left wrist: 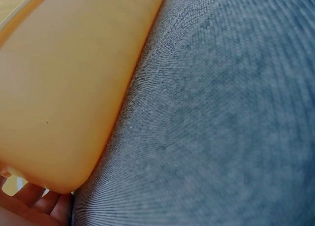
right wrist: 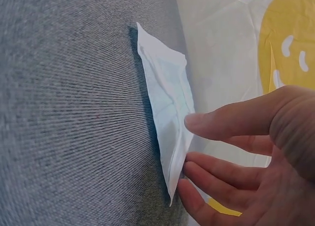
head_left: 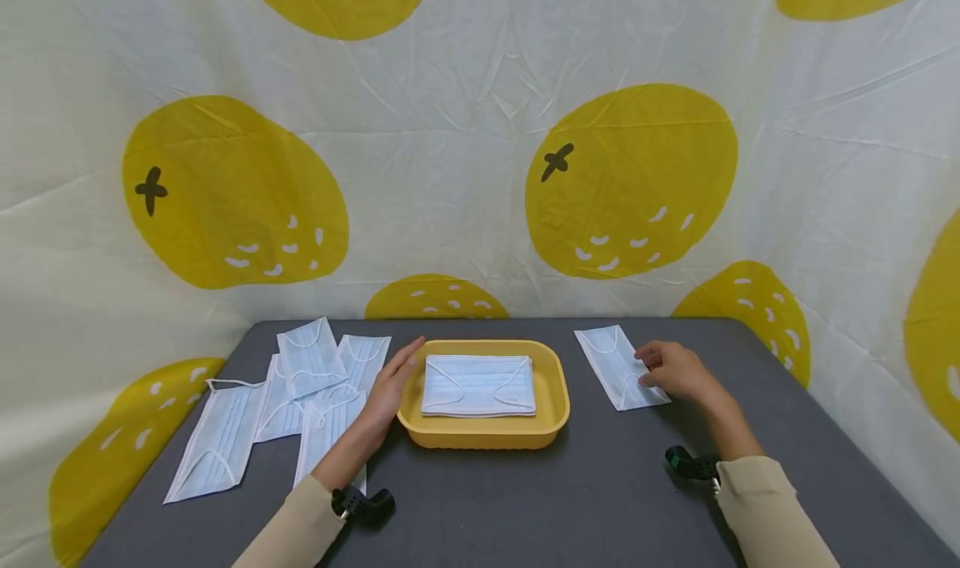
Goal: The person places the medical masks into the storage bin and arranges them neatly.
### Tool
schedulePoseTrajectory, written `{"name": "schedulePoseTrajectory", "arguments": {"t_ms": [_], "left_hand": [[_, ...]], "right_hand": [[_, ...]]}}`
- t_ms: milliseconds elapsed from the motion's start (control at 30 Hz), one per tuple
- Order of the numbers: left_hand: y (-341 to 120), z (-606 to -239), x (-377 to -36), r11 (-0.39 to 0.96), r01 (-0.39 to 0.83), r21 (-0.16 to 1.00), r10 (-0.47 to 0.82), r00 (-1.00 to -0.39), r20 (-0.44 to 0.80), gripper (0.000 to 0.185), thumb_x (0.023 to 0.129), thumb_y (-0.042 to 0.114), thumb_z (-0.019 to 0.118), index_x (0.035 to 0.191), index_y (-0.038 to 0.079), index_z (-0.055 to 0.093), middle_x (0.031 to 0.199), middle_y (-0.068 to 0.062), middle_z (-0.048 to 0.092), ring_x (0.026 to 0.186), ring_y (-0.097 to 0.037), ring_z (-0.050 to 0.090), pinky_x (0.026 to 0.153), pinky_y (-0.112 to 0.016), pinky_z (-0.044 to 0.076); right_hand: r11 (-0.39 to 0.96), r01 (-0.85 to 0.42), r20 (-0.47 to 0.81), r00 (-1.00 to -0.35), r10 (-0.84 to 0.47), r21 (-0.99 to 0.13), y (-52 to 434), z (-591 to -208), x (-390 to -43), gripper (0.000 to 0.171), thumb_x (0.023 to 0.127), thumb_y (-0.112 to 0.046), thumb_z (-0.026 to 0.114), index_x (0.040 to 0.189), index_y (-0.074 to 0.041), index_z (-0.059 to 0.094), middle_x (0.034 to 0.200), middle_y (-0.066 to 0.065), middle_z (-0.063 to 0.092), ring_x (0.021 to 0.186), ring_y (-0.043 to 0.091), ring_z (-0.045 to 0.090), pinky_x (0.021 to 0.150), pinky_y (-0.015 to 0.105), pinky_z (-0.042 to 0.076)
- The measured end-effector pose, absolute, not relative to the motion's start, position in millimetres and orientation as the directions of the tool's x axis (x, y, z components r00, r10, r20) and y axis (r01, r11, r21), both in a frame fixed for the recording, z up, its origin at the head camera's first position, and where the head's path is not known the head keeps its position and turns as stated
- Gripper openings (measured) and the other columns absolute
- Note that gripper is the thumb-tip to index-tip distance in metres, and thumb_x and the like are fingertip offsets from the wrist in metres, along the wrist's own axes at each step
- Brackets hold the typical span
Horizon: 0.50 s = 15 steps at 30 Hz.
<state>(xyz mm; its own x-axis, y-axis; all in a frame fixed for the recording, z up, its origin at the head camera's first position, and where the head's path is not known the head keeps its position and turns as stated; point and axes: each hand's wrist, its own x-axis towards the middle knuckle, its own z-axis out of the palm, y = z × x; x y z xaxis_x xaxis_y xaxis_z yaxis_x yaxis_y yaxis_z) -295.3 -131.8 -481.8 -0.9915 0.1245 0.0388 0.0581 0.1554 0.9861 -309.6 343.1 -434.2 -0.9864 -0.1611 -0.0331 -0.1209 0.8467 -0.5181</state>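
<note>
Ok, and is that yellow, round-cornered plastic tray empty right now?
No, a flat stack of pale-blue, pleated rectangular face masks lies inside the yellow tray.

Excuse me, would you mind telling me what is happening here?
The person's right hand pinches the edge of a face mask right of the yellow tray, while the left hand rests against the tray's left side. A stack of masks lies in the tray, and loose masks lie on the dark table to its left.
</note>
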Motion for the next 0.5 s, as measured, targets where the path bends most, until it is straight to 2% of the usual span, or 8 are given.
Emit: {"name": "schedulePoseTrajectory", "arguments": {"t_ms": [300,500], "left_hand": [[-131.8,-482.3,-295.5,0.148,0.064,0.987,0.125,-0.991,0.046,0.047,0.113,0.035,0.039,0.159,0.027,0.041,0.169,-0.003,0.032,0.16,-0.027,0.023,0.13,-0.053,0.017],[-131.4,-482.5,-295.1,0.141,0.075,0.987,0.121,-0.991,0.058,0.046,0.113,0.032,0.038,0.159,0.025,0.042,0.169,-0.003,0.033,0.159,-0.027,0.024,0.13,-0.052,0.018]], "right_hand": [[0.849,-0.114,-0.027,-0.988,-0.15,-0.515,344.0,-437.4,-311.0,0.04,0.083,-0.007,0.077,0.119,0.006,0.067,0.118,0.033,0.068,0.104,0.044,0.065,0.089,0.056,0.055],[0.855,-0.143,0.023,-0.988,-0.152,-0.498,345.6,-444.0,-310.8,0.041,0.077,-0.002,0.079,0.116,0.005,0.069,0.113,0.029,0.07,0.1,0.041,0.066,0.087,0.056,0.054]]}}
